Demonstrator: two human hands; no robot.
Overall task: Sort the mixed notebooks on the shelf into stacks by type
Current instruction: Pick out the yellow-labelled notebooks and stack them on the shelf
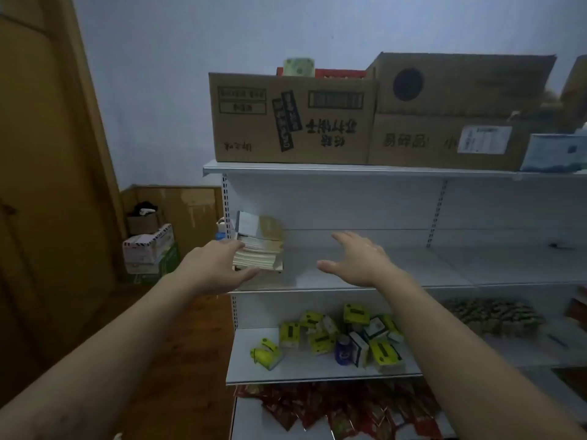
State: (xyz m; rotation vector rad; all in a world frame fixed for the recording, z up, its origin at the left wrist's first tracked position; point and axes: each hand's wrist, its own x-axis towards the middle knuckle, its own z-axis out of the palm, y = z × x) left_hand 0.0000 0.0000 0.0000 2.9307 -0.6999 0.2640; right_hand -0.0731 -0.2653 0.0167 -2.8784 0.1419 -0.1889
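White metal shelf (428,268): the left hand (219,265) lies with straight fingers against the notebook stack (259,246) at its left end, thumb spread below. Right of the stack, the right hand (359,258) hovers, fingers splayed, holding nothing.

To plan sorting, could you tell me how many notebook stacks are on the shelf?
1: a brown-and-blue paper notebook stack at the white metal shelf's left end, touched by the left hand.

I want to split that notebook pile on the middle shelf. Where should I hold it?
Probably clamp the notebook stack by its left and right sides, from the front. The left hand touches its left side; shelf surface lies to its right. Top notebooks sit askew, so grip low.
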